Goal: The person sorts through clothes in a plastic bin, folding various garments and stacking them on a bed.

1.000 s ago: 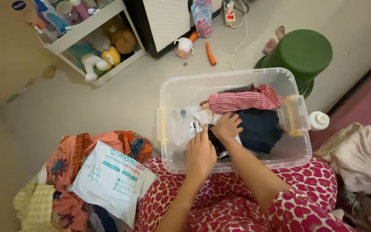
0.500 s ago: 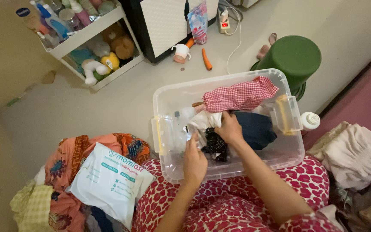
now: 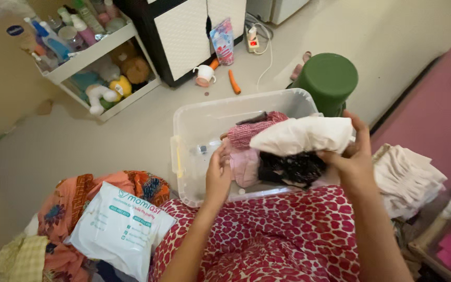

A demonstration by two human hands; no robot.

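The right hand [image 3: 355, 156] was closed on a stack of folded clothes [image 3: 301, 146], a white piece over a black patterned one, held just above the right end of the clear plastic bin [image 3: 204, 117]. The left hand [image 3: 218, 175] rested open-fingered on a pink garment [image 3: 245, 166] inside the bin, not gripping. The stack looked soft, light and floppy, likely to sag or slide apart, so a hold under its middle seemed safest. The stack hid the bin's right end and what lay beneath; the green bucket [image 3: 325, 78] behind the bin was partly covered
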